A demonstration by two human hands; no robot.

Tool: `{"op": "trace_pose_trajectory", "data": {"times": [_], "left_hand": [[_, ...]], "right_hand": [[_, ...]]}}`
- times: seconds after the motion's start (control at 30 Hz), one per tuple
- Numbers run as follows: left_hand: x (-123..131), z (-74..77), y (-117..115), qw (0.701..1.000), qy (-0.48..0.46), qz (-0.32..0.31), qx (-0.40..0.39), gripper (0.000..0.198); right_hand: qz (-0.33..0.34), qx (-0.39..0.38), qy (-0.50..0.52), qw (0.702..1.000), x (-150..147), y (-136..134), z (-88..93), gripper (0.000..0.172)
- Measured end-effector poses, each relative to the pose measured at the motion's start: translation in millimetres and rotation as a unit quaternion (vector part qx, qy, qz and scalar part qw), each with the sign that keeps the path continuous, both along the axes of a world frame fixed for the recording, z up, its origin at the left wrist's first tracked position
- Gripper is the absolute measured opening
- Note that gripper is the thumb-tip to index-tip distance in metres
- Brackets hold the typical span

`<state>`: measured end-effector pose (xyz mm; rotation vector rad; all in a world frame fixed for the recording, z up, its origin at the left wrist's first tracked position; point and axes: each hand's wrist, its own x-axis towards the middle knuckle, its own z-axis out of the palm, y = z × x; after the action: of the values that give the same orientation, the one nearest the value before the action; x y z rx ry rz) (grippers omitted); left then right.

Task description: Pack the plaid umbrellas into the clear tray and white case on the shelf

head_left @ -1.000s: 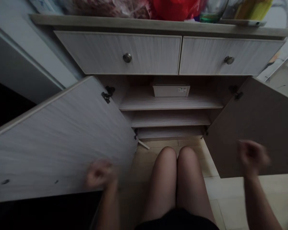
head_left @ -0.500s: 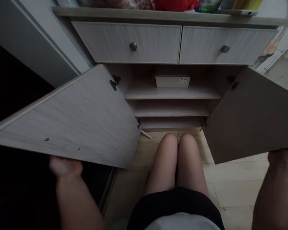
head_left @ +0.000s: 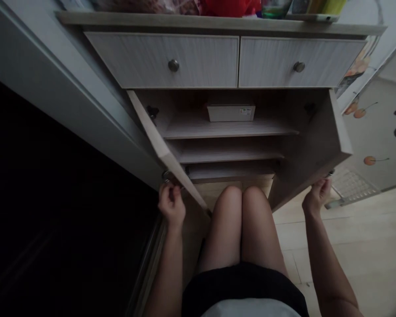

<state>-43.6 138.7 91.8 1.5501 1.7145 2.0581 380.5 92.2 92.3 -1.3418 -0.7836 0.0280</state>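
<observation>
My left hand (head_left: 172, 206) is closed, its curled fingers at the round metal knob (head_left: 166, 175) on the outer face of the left cabinet door (head_left: 171, 163). On the other side, my right hand (head_left: 317, 197) pinches at the right door's knob (head_left: 331, 172), which is partly hidden. The right cabinet door (head_left: 312, 149) stands partly open, as does the left. Between the doors the shelves show, and a pale box (head_left: 231, 113) with a small label sits on the upper shelf (head_left: 231, 128).
Two drawers with knobs, the left drawer (head_left: 198, 61) and the right drawer (head_left: 270, 61), are closed above the doors. A red bag (head_left: 229, 6) and other items stand on the cabinet top (head_left: 185, 21). My knees (head_left: 242, 198) are close to the cabinet opening, between the doors.
Both doors have swung inward from a wider opening. My hands have moved closer together, from the doors' lower edges to the knobs. The view has shifted slightly right.
</observation>
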Motion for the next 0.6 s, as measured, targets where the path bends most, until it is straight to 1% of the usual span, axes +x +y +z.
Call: {"op": "trace_pose_trajectory", "data": {"times": [0.07, 0.13, 0.23, 0.3, 0.4, 0.5, 0.6], "left_hand": [[22.8, 8.6, 9.9, 0.999, 0.029, -0.039, 0.013, 0.04], [44.9, 17.6, 21.1, 0.997, 0.051, -0.063, 0.015, 0.04], [73.2, 26.0, 40.1, 0.994, 0.083, -0.071, -0.002, 0.041], [88.4, 29.1, 53.3, 0.991, 0.112, -0.068, -0.027, 0.039], [108.1, 34.3, 73.9, 0.983, 0.153, -0.068, -0.069, 0.03], [127.2, 41.4, 95.8, 0.976, 0.168, -0.079, -0.112, 0.022], [144.7, 47.4, 117.6, 0.97, 0.174, -0.084, -0.148, 0.023]], "right_hand": [[0.03, -0.001, -0.027, 0.999, -18.3, 7.4, 6.0, 0.039], [0.072, -0.002, -0.062, 0.995, -34.0, 17.3, 14.4, 0.034], [0.126, -0.022, -0.125, 0.984, -54.9, 39.2, 26.8, 0.033], [0.144, -0.028, -0.148, 0.978, -68.7, 58.7, 33.2, 0.032], [0.17, -0.035, -0.157, 0.972, -88.2, 93.1, 39.3, 0.034], [0.189, -0.062, -0.158, 0.967, -102.8, 129.3, 41.0, 0.037], [0.189, -0.096, -0.175, 0.961, -111.8, 162.9, 40.2, 0.04]]}}
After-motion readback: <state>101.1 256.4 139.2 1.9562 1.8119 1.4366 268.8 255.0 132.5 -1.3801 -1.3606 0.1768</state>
